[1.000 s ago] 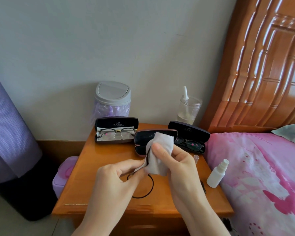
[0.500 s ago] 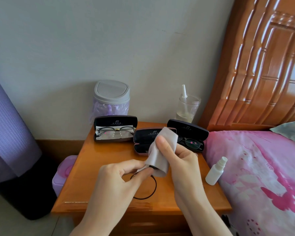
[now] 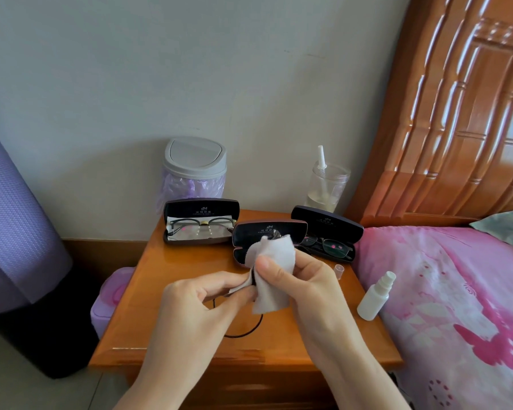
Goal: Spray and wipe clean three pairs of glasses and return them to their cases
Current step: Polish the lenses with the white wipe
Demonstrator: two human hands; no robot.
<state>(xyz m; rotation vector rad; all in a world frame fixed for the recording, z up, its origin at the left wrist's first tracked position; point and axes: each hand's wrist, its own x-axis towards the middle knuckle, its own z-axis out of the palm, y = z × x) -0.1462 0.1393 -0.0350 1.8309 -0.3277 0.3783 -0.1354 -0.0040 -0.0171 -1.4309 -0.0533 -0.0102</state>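
Above the wooden nightstand [image 3: 148, 294] I hold thin black round glasses [image 3: 251, 328], mostly wrapped in a white cloth [image 3: 274, 261]. My left hand [image 3: 196, 309] pinches the frame at its left side. My right hand [image 3: 311, 288] grips the cloth around a lens, thumb on top. Three dark cases stand open at the back. The left case [image 3: 200, 208] holds glasses. Behind the cloth, the middle case [image 3: 268, 229] shows nothing inside. The right case [image 3: 328, 226] holds dark-framed glasses [image 3: 329, 247]. A white spray bottle [image 3: 375, 295] stands on the bed edge, its clear cap [image 3: 339, 270] beside it.
A grey-lidded bin [image 3: 194, 170] and a clear cup [image 3: 326, 187] stand at the nightstand's back against the wall. The pink bed [image 3: 456, 291] and wooden headboard [image 3: 456, 113] are on the right. A pink bin [image 3: 110, 294] sits on the floor to the left.
My right thumb has slid down and left over the cloth, which is now bunched more around the lens. My left hand keeps its pinch on the frame.
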